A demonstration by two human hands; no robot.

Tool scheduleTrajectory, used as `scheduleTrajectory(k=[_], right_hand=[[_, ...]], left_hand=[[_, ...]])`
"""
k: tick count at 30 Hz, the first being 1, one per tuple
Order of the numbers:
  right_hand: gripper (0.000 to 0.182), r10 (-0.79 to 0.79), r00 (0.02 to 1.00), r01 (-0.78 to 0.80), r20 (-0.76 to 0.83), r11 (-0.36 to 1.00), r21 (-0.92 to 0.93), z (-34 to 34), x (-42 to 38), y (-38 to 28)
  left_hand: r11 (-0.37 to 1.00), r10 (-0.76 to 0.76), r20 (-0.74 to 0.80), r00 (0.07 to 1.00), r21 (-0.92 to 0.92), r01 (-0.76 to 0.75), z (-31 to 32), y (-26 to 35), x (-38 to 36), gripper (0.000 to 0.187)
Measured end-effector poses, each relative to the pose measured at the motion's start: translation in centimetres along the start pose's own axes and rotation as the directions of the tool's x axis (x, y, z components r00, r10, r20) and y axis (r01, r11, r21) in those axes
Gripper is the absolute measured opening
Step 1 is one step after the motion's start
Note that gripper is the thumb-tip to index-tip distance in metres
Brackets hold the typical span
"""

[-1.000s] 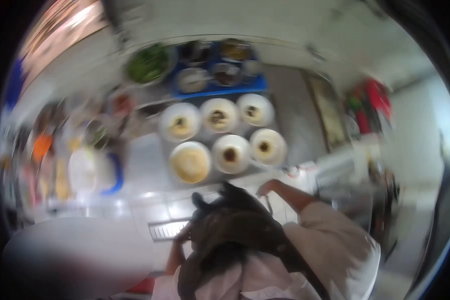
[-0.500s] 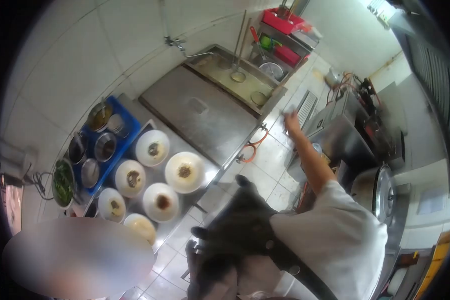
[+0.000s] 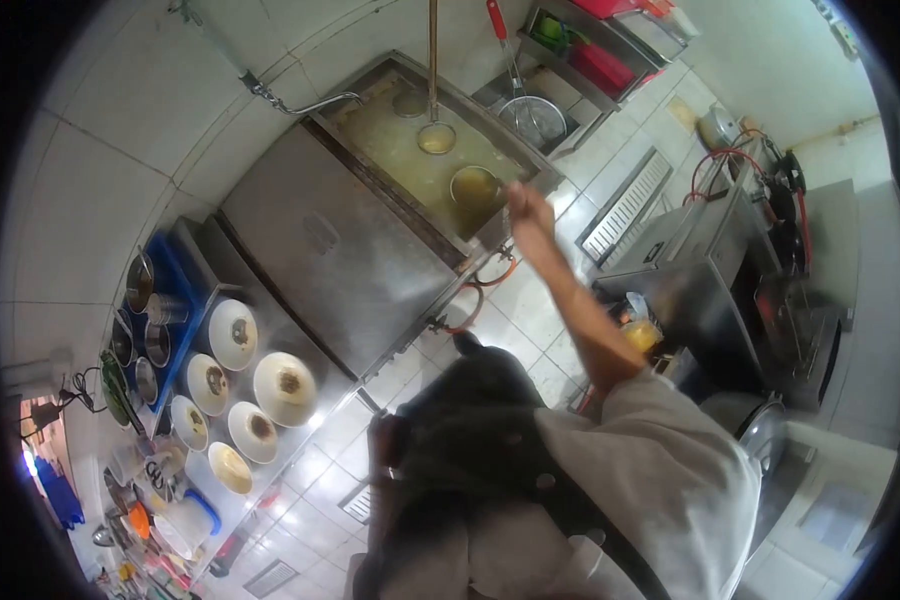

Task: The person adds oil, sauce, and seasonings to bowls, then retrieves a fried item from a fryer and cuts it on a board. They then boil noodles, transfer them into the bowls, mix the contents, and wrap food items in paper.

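My right hand (image 3: 532,212) is stretched out over the right front rim of a steel tank (image 3: 395,215). Its fingers look curled together. Right beside the fingertips, a round wire strainer (image 3: 474,187) sits in the tank's cloudy yellowish liquid. Whether the fingers grip the strainer's handle is hidden by blur and angle. A second strainer (image 3: 436,138) with a long wooden handle stands farther back in the liquid, and a third (image 3: 410,103) sits behind it. My left hand is not visible; the dark apron (image 3: 460,440) fills the lower middle.
Several white bowls (image 3: 289,383) with dark seasoning stand on the left counter beside a blue tray (image 3: 176,330) of metal containers. A tap (image 3: 315,104) reaches over the tank. Behind it is a mesh skimmer (image 3: 532,118) with a red handle. A steel stove (image 3: 705,250) stands right.
My right hand has moved from over the floor to the tank's rim beside the strainer. The view has shifted closer to the tank, and the bowls now appear farther left.
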State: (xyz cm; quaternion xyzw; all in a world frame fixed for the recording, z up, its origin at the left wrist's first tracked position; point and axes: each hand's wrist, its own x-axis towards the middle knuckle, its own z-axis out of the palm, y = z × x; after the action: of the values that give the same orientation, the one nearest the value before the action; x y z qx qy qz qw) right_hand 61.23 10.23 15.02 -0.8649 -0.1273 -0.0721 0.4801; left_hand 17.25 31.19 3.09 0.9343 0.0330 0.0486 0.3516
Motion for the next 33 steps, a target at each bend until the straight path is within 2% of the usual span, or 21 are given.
scheduleTrajectory(k=[2,4,6,8,10,12,13,15,16,18,19,21,22,24,26,27,29,30,31,32,33], right_hand=[[0.037,-0.183,0.983,0.184,-0.022,0.977,0.111,0.0,-4.9,2.5],[0.032,-0.365,0.923,0.384,-0.118,0.885,0.262,0.3,-6.7,3.1],[0.033,-0.352,0.928,0.371,-0.119,0.885,0.28,0.0,-7.1,2.4],[0.032,-0.323,0.938,0.345,-0.123,0.902,0.259,0.0,-6.9,2.5],[0.034,-0.33,0.934,0.355,-0.138,0.9,0.253,-0.1,-6.0,2.7],[0.036,-0.338,0.935,0.355,-0.107,0.9,0.255,0.1,-4.8,4.1],[0.034,-0.199,0.98,0.199,-0.028,0.937,0.286,-0.3,-4.1,3.3],[0.033,-0.222,0.975,0.223,-0.033,0.944,0.241,-1.1,-2.0,1.7],[0.032,-0.245,0.969,0.249,-0.045,0.949,0.194,-1.2,-0.9,1.3],[0.031,-0.262,0.962,0.271,-0.073,0.947,0.174,-1.2,1.0,1.2],[0.032,-0.287,0.955,0.292,-0.07,0.953,0.08,-1.4,2.0,1.1],[0.034,-0.31,0.949,0.31,-0.052,0.951,-0.018,-1.1,3.9,1.1],[0.037,-0.305,0.946,0.306,-0.11,0.952,-0.011,-0.7,5.0,1.0],[0.04,-0.319,0.931,0.326,-0.179,0.945,0.009,0.0,6.7,0.4],[0.046,-0.018,0.983,0.028,-0.18,0.998,0.049,0.1,7.0,1.0],[0.047,-0.092,0.973,0.088,-0.21,0.996,-0.026,0.8,7.9,1.4],[0.04,0.126,0.992,-0.125,0.018,0.99,-0.061,0.2,8.0,-0.6],[0.026,0.041,0.988,-0.01,0.146,0.977,-0.211,0.2,8.5,0.1],[0.021,-0.135,0.97,0.22,0.201,0.839,-0.497,2.7,9.4,3.0],[0.022,-0.202,0.975,0.167,-0.088,0.937,-0.306,4.8,10.3,5.2],[0.021,-0.035,0.956,0.041,-0.291,0.999,0.015,7.1,11.7,7.2]], left_hand=[[0.987,0.076,0.063,0.995,0.139,-0.085,0.4,0.4,2.2,0.014],[0.994,0.017,0.016,1.0,0.105,-0.019,3.9,-2.8,0.4,0.015],[0.997,-0.045,-0.032,0.998,0.068,0.047,4.3,-1.9,0.5,0.016],[0.985,-0.159,0.198,0.967,0.096,0.142,1.9,1.2,2.0,0.019],[0.993,-0.066,0.196,0.978,0.105,0.046,4.0,-2.2,-0.7,0.018],[0.94,-0.282,0.017,0.959,-0.194,0.28,5.9,-3.8,-3.8,0.017],[0.938,-0.29,0.014,0.957,-0.195,0.287,7.6,-5.9,-5.8,0.017],[0.669,-0.615,0.119,0.779,-0.445,0.596,10.4,-9.6,-8.7,0.015],[0.666,-0.62,0.11,0.777,-0.451,0.594,10.2,-9.6,-8.7,0.015],[0.984,-0.175,0.018,0.984,0.022,0.175,8.6,-8.5,-8.3,0.018],[0.983,-0.184,0.008,0.983,0.018,0.184,7.4,-6.7,-7.5,0.018],[0.882,-0.47,0.281,0.837,0.192,0.431,3.8,-0.1,-3.7,0.019],[0.88,-0.474,0.284,0.834,0.186,0.437,4.8,-0.7,-5.0,0.019],[0.945,-0.277,0.17,0.946,0.224,0.237,5.4,-2.3,-5.0,0.019],[0.942,-0.299,0.153,0.942,0.207,0.265,5.9,-2.1,-6.7,0.019],[0.941,-0.314,0.167,0.935,0.186,0.283,6.2,-1.5,-8.1,0.019],[0.965,-0.248,0.214,0.945,0.14,0.222,7.0,-2.5,-5.6,0.019],[0.985,-0.16,0.255,0.954,0.109,0.137,7.6,-3.9,-1.7,0.019],[0.997,-0.057,0.304,0.951,0.067,0.038,8.5,-4.4,2.8,0.02],[0.998,0.048,0.364,0.93,0.014,-0.057,9.3,-4.1,6.7,0.02],[0.991,0.133,0.425,0.895,-0.036,-0.13,10.2,-3.3,9.0,0.02]])
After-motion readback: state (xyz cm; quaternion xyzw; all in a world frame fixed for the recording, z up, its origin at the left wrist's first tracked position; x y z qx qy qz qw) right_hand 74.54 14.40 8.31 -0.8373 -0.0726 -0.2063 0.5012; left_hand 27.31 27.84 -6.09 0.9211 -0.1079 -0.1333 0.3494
